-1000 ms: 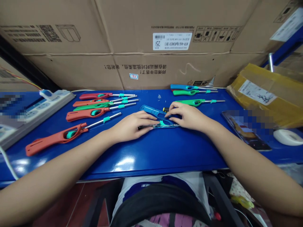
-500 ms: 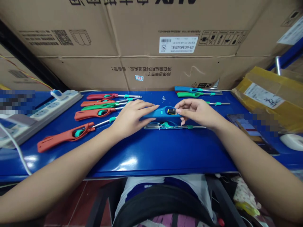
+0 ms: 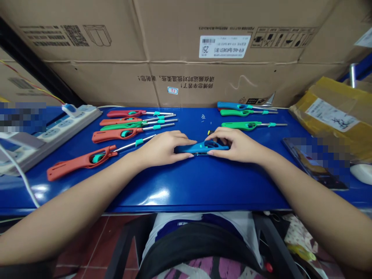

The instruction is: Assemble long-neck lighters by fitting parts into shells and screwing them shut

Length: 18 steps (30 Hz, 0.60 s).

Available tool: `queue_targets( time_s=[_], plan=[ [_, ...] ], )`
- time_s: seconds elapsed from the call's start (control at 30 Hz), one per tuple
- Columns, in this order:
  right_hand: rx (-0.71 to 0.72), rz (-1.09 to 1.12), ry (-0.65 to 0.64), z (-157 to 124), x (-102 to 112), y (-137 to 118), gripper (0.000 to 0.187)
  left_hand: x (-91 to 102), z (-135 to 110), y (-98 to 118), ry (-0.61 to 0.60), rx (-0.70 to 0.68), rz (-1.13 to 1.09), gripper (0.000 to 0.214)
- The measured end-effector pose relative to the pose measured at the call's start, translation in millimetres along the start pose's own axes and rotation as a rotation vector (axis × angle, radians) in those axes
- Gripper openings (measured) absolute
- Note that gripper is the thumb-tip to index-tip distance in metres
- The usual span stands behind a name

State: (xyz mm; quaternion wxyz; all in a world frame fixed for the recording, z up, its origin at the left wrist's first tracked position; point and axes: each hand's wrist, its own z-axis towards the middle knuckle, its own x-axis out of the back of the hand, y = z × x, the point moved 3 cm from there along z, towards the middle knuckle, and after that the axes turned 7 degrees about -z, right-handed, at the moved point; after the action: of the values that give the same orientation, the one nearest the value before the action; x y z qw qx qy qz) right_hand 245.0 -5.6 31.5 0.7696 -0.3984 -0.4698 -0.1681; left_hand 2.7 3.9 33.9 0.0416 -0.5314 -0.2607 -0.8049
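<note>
A blue long-nosed lighter shell (image 3: 200, 147) lies on the blue table (image 3: 186, 182) at the middle. My left hand (image 3: 161, 148) presses on its left end with fingers laid over it. My right hand (image 3: 235, 145) pinches its right end between thumb and fingers. The metal tube and inner parts under the shell are mostly hidden by both hands.
Several red and green lighters (image 3: 116, 135) lie in a row at the left, one red lighter (image 3: 81, 162) nearer me. Blue and green lighters (image 3: 244, 109) lie at the back right. A power strip (image 3: 49, 133) sits far left, cardboard boxes (image 3: 186, 54) behind, a yellow parcel (image 3: 334, 112) right.
The blue shell, held lifted above the inner parts half a second ago, has come down onto them. Both hands lowered with it and now press it on the table.
</note>
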Motion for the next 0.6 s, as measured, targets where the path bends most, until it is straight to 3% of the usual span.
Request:
queue_targets(
  time_s=[0.3,0.6],
  plan=[
    [0.017,-0.022,-0.055,-0.4,-2.9,0.8,0.030,2.3,-0.5,1.5,-0.003,0.005,0.028,0.036],
    [0.019,-0.036,-0.051,0.1,-5.8,2.7,0.033,0.3,-1.5,-1.2,0.003,0.108,0.022,0.034]
  ],
)
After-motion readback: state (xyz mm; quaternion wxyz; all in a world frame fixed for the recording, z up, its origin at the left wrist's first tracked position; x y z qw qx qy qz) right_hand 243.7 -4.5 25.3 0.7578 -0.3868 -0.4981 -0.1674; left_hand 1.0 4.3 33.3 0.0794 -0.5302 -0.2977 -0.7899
